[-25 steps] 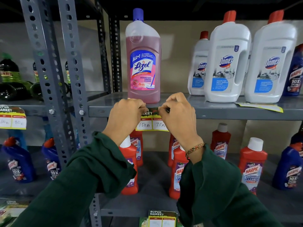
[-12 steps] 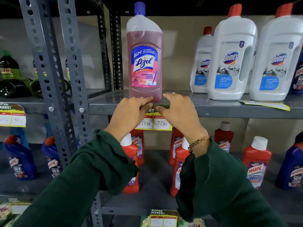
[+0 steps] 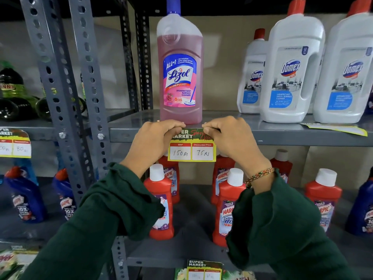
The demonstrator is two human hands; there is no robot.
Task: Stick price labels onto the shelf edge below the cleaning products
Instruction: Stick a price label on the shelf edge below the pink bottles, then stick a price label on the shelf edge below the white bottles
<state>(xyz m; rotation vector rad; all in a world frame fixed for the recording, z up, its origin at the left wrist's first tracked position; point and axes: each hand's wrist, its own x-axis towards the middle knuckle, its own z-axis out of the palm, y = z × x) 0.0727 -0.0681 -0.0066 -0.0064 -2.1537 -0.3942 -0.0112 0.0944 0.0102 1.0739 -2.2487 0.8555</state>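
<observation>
Pressing w/ both hands: our left hand (image 3: 155, 138) and right hand (image 3: 228, 136) have fingers clamped on the price label's (image 3: 191, 147) top corners, against the shelf edge (image 3: 282, 136), directly below the pink Lizol bottle (image 3: 180, 77); white Domex bottles (image 3: 292, 73) farther right.

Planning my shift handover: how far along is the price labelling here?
Done: a label hangs on the far-left shelf. In hand: left hand and right hand press the 150/75 label under the Lizol bottle. Left: a loose label lies by the Domex bottles.
</observation>
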